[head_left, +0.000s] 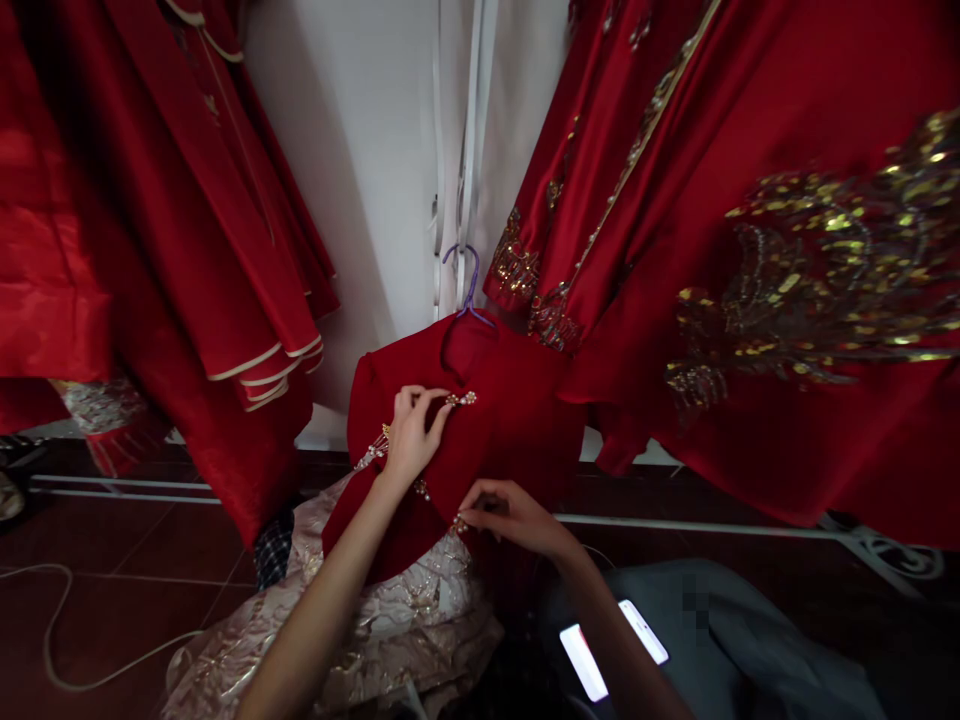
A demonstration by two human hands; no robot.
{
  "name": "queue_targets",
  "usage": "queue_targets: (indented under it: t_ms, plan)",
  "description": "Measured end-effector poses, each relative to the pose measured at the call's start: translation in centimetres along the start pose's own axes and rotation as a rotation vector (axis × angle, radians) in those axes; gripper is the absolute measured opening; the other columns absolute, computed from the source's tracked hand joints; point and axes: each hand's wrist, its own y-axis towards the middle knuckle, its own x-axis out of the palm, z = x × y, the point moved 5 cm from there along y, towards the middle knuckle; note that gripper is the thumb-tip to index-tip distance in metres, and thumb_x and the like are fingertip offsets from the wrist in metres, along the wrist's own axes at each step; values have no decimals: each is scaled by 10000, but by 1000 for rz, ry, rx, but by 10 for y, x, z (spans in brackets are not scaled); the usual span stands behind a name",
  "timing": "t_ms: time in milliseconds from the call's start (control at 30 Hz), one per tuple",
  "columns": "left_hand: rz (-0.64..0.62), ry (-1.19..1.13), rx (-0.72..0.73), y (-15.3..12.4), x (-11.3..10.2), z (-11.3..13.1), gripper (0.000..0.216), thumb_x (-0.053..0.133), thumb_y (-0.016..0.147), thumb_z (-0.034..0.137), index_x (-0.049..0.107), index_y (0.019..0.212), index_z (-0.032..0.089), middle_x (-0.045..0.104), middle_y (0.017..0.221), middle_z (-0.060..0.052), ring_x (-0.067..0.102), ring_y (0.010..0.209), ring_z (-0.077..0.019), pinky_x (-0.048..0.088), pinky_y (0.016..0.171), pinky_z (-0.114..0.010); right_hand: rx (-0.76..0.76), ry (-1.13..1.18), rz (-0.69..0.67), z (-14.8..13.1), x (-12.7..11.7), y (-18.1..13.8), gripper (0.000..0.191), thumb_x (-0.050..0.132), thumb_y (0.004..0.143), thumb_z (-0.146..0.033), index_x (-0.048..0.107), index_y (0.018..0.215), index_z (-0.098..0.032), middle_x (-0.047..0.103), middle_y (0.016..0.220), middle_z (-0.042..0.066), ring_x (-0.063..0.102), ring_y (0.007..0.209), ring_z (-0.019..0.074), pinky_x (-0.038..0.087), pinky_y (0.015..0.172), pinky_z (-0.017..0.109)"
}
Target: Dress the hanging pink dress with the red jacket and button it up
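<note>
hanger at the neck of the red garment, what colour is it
Purple; the hanger shows in the head view.

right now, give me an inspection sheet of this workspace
surface: dark reddish tiled floor
job's things: red cloth garment on thin purple hanger; upper gold-and-pearl ornament, lower gold-and-pearl ornament
clutter: shiny pale-gold patterned fabric below the garment; two lit white rectangular screens
hands: left hand pinches the upper ornament, right hand the lower
cables: thin white cable on the floor at left
surroundings: hanging red garments at both sides, gold sequins at right; white panel behind
</note>
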Motion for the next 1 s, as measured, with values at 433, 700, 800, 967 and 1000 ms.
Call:
queue_targets:
  t_ms: [433, 700, 800, 967, 1000]
  plan:
    - [-402, 240, 481, 45, 18, 31, 191, 390, 896, 291, 541, 930, 180, 565, 918, -70, 498, 934, -200, 281, 1005, -459, -75, -256, 101, -7, -24, -12, 251, 577, 786, -421, 640, 819, -180, 646, 742, 13, 576, 688, 137, 440, 637, 251]
    - [-391, 73, 464, 40, 14, 31, 167, 394, 864, 204, 556, 825, 215, 538, 668, -11, 526, 726, -156, 242, 1076, -419, -316, -231, 770, -74, -71, 42, 358, 574, 751, -490, 573, 935, -182, 637, 908, 68, 590, 799, 162, 476, 722, 278]
    - [-265, 113, 405, 41, 7, 27, 139, 435, 861, 255, 559, 867, 194, 587, 735, -32, 547, 727, -159, 233, 1062, -426, -315, -41, 766, -92, -67, 77, 536, 430, 820, -539, 464, 1187, -151, 568, 1182, 128, 547, 1083, 201, 457, 874, 331]
    - [82, 481, 125, 47, -22, -3, 381, 403, 828, 142, 448, 1206, 138, 555, 1106, -161, 515, 1002, -279, 213, 998, -535, -55, -322, 1108, -84, -75, 91, 911, 492, 747, -633, 276, 1325, 37, 299, 1378, 315, 252, 1321, 361, 252, 1050, 478]
    - [132, 526, 76, 50, -29, -11, 448, 410, 802, 109, 414, 1250, 132, 503, 1190, -186, 481, 1067, -305, 218, 988, -544, -40, -404, 1169, -83, -80, 89, 928, 504, 750, -620, 259, 1322, 68, 281, 1372, 344, 243, 1320, 379, 237, 1051, 487]
